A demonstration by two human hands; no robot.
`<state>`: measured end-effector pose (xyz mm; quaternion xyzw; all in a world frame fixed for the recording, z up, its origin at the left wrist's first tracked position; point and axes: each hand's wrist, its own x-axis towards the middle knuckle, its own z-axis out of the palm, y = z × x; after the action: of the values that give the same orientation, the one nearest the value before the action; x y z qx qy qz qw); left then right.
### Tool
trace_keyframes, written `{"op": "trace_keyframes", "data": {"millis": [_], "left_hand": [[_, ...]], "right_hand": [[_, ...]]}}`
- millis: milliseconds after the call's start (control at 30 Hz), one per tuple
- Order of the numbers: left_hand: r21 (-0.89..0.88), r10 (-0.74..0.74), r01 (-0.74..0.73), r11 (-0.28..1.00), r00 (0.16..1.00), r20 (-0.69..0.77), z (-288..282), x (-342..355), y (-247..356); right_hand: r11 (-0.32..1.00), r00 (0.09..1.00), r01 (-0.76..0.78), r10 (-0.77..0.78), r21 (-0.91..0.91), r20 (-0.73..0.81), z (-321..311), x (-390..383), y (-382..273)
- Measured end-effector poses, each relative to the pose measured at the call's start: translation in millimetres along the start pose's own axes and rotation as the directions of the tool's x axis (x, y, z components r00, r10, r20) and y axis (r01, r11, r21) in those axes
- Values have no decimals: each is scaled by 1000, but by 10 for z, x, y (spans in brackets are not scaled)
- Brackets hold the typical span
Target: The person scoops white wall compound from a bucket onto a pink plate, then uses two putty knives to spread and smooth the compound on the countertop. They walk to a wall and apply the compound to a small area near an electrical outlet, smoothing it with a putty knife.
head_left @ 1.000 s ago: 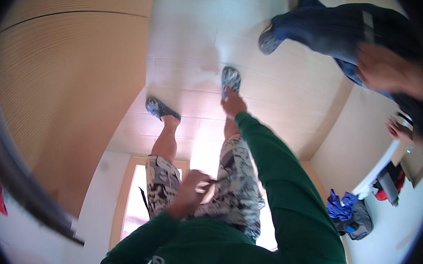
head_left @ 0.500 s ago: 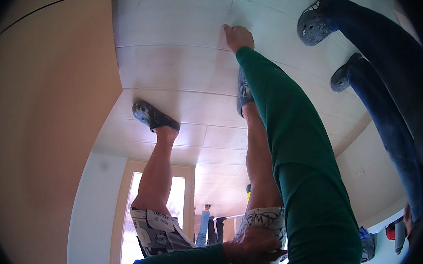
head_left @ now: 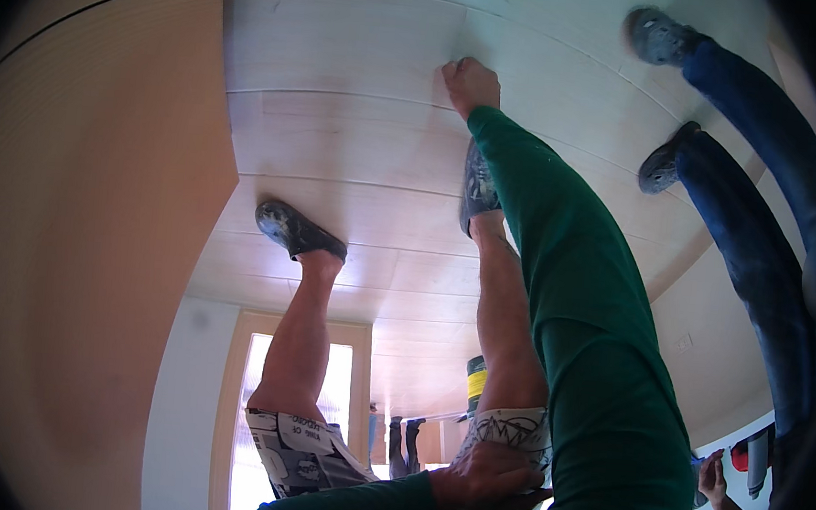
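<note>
At left, a wooden panel (head_left: 94,230) is bordering the pale floor (head_left: 341,135). The right hand (head_left: 472,86) is reaching toward the floor beyond a dark shoe (head_left: 479,189), fingers curled, contents undeterminable; the left hand (head_left: 486,477) is lying against patterned shorts (head_left: 512,424), grip unclear. Rightmost, another person (head_left: 749,248) is standing in jeans.

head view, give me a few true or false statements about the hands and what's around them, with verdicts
1. The right hand appears higher in the picture than the right shoe. True.
2. The left hand also appears higher than the right shoe. False: it is far lower, by the patterned shorts.
3. The right sleeve is green. True.
4. The large wood-coloured panel is on the picture's right. False: it is on the left.
5. Another person's blue trousers show at the right. True.
</note>
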<state>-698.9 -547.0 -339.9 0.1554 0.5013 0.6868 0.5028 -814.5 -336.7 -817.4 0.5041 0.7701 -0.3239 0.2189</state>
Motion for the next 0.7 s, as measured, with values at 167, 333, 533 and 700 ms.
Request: {"op": "trace_keyframes", "data": {"millis": [167, 333, 533, 700], "left_hand": [[-18, 8, -8, 1000, 1000, -13, -10, 39, -3], [22, -40, 40, 999, 999, -3, -15, -1, -4], [233, -181, 176, 956, 984, -2, 16, -308, -61], [326, -381, 396, 859, 918, -113, 165, -329, 9]], "right_hand": [[992, 992, 123, -123, -1, -24, -5, -81, 22], [979, 978, 204, -204, -6, 36, 67, -114, 170], [819, 727, 463, -132, -338, 674, 33, -824, 794], [849, 832, 435, -253, -299, 493, -1140, -2677, 1798]]}}
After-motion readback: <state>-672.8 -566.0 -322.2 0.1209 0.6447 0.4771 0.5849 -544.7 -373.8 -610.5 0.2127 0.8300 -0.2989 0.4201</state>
